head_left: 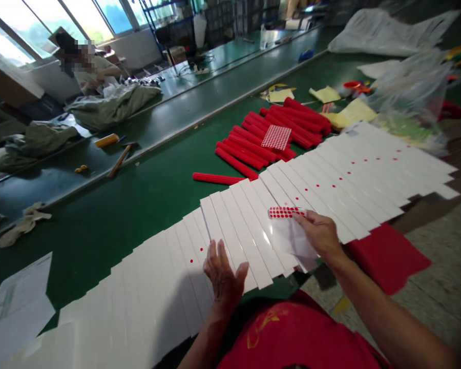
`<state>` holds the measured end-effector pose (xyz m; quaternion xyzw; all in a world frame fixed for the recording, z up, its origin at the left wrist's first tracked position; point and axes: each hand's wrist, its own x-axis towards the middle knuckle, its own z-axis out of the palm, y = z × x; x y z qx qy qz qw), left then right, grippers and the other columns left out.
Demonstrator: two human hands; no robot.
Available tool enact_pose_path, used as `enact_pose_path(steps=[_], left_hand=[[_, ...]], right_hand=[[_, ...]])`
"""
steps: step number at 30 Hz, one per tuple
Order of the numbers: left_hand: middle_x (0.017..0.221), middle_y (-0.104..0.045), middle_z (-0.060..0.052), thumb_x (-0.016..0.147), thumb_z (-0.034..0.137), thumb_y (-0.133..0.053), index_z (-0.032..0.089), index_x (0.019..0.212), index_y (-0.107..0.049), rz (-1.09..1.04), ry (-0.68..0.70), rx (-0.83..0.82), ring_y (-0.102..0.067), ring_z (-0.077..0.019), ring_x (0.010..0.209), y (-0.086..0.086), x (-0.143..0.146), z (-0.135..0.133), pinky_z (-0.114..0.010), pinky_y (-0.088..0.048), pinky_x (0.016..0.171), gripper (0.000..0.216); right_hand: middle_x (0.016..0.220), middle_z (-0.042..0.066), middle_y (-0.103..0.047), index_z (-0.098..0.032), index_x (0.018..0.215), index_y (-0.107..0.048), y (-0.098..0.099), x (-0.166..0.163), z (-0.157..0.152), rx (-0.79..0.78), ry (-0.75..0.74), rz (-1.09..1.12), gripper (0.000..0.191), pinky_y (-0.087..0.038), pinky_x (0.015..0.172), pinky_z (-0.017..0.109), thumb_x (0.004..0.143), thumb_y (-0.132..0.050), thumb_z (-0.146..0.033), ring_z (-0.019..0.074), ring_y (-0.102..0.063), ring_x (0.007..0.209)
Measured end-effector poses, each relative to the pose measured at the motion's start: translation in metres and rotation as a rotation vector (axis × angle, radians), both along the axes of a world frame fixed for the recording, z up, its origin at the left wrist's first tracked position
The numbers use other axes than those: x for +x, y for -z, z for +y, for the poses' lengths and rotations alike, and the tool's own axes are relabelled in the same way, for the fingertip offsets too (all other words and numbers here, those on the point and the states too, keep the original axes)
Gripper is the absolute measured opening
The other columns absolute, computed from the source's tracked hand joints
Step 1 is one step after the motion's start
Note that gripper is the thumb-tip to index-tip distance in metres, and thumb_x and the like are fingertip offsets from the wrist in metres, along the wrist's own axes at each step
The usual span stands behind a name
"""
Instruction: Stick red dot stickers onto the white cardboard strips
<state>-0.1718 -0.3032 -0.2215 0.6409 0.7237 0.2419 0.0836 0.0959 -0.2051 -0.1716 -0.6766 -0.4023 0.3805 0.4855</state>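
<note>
Left hand (223, 274) flat, fingers spread, pressing down on the fanned white strips (253, 225) on the green bench (111, 225). Right hand (319, 233) pinching a sticker sheet (288, 225) of red dots just above the strips. Likely risks: nudging the overlapped row out of line with a slipping palm; placing dots crookedly.

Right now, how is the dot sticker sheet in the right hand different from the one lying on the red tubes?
The sticker sheet in the right hand shows dots only along its top edge, the rest bare; the sticker sheet on the red tubes is covered with dots. The first is held up by the right hand; the second lies flat, untouched. Both carry red dots on white backing.
</note>
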Motion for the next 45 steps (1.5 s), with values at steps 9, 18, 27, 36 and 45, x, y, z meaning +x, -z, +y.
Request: enact_pose_path(steps=[9, 18, 27, 36, 45], left_hand=[[0.159, -0.013, -0.015, 0.08, 0.05, -0.061, 0.023, 0.152, -0.013, -0.089, 0.252, -0.022, -0.001, -0.0382, 0.147, -0.003, 0.002, -0.008, -0.061, -0.025, 0.112, 0.09], [0.144, -0.042, -0.023, 0.09, 0.038, -0.051, 0.013, 0.135, -0.047, 0.078, 0.062, 0.053, -0.033, -0.0398, 0.137, -0.033, 0.018, 0.017, -0.064, -0.03, 0.101, 0.052], [0.091, -0.066, -0.003, 0.084, 0.024, -0.061, 0.021, 0.092, -0.072, -0.571, 0.38, -0.102, -0.063, -0.0149, 0.085, -0.125, 0.065, 0.107, -0.029, -0.049, 0.079, 0.013], [0.088, -0.067, -0.001, 0.076, 0.019, -0.069, 0.023, 0.08, -0.073, -0.57, 0.403, -0.259, -0.062, -0.0155, 0.087, -0.126, 0.074, 0.116, -0.031, -0.047, 0.083, 0.007], [0.086, -0.066, 0.0, 0.078, 0.016, -0.065, 0.02, 0.071, -0.068, -0.533, 0.407, -0.32, -0.06, -0.014, 0.086, -0.121, 0.078, 0.114, -0.029, -0.045, 0.082, 0.009]], right_hand=[[0.069, 0.004, -0.072, -0.016, 0.074, -0.072, -0.034, 0.045, -0.022, -0.253, -0.049, 0.643, 0.026, -0.053, 0.055, 0.029, 0.064, -0.084, -0.037, 0.0188, -0.065, 0.057], [0.066, 0.005, -0.071, -0.013, 0.073, -0.069, -0.049, 0.012, -0.013, -0.305, -0.239, 0.592, 0.03, -0.048, 0.05, 0.025, 0.068, -0.081, -0.04, 0.016, -0.063, 0.053], [0.069, 0.005, -0.072, -0.014, 0.079, -0.07, -0.068, -0.015, -0.012, -0.437, -0.474, 0.522, 0.031, -0.044, 0.047, 0.022, 0.069, -0.077, -0.042, 0.0154, -0.062, 0.052], [0.066, 0.002, -0.069, -0.015, 0.073, -0.068, -0.058, -0.022, -0.016, -0.415, -0.508, 0.488, 0.028, -0.042, 0.047, 0.022, 0.066, -0.078, -0.04, 0.0147, -0.06, 0.051], [0.062, 0.001, -0.068, -0.015, 0.07, -0.067, -0.057, -0.025, -0.017, -0.414, -0.513, 0.47, 0.031, -0.04, 0.047, 0.022, 0.068, -0.075, -0.045, 0.0135, -0.057, 0.05]])
